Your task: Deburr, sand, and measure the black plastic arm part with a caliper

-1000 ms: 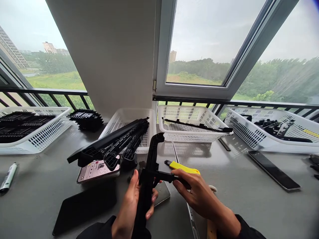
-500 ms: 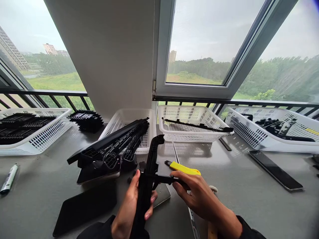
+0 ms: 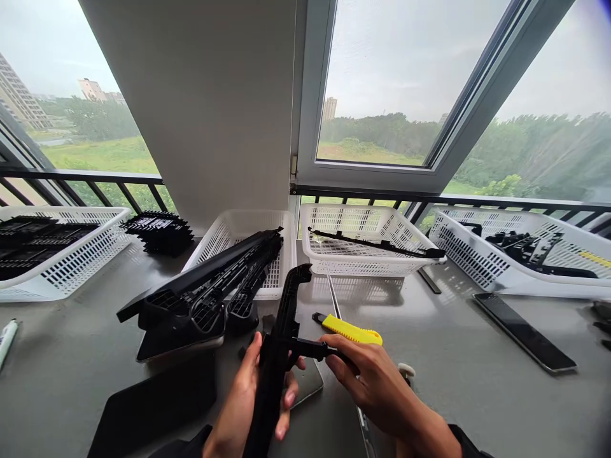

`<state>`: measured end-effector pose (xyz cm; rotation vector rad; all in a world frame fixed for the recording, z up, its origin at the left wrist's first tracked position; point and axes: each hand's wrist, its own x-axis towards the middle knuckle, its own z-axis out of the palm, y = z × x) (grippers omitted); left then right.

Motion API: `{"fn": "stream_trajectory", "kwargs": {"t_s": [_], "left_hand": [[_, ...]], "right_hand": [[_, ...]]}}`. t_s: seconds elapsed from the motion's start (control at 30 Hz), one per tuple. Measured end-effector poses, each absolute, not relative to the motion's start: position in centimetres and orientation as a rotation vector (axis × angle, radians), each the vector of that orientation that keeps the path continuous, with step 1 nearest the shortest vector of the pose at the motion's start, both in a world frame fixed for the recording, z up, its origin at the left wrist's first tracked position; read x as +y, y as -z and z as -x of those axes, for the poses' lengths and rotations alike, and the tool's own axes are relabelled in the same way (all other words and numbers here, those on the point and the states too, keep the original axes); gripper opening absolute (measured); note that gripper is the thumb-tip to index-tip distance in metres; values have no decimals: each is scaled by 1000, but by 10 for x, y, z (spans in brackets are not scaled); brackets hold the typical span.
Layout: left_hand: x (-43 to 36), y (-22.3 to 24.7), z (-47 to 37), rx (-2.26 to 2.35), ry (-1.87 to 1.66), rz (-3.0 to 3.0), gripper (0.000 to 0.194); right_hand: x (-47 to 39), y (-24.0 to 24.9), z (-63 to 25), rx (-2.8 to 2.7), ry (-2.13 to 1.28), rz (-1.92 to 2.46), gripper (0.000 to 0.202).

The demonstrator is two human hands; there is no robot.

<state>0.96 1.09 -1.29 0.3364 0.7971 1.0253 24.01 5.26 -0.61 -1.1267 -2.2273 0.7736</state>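
Observation:
A long black plastic part [image 3: 271,369] with a hooked far end points away from me, gripped by my left hand [image 3: 233,407]. The left thumb lies along one side and the fingertips curl round the other. My right hand [image 3: 382,378] pinches a slim black piece [image 3: 309,348], whose other end meets the long part crosswise. Whether the two are joined or only touching, I cannot tell. Just beyond the right hand's fingers lies a yellow utility knife [image 3: 352,329] on the grey table [image 3: 429,407].
Several similar long black parts [image 3: 210,273] rest partly in a white basket [image 3: 203,248]. To its right, another white basket [image 3: 329,264] has a thin black strip [image 3: 365,240] across it. A black phone [image 3: 525,331] lies at right, stacked black parts [image 3: 160,232] at left.
Both hands and the black parts between them have sunk slightly in view, keeping their hold. My view has shifted a little, and the marker at left is partly out of frame.

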Motion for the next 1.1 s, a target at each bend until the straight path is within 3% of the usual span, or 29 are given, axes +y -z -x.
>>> {"fn": "stream_trajectory", "kwargs": {"t_s": [0.27,0.47,0.63,0.8,0.97,1.1], "left_hand": [[7,27,-12,678,-834,-454,78],[-4,37,-19,777,-795,-635,48],[-7,29,-17,795,-731,-863,71],[3,26,-19,864,-761,-920,69],[17,31,-39,858,-864,-915,80],[22,15,-53,926,-849,-962,55]], "right_hand": [[69,34,-255,-1998,-620,1362,32],[74,19,-267,-1827,-626,1446,37],[64,4,-257,-1813,-762,1301,34],[59,3,-251,-1791,-870,1195,30],[64,8,-251,-1874,-824,1289,36],[73,14,-252,-1887,-860,1339,44]]}}
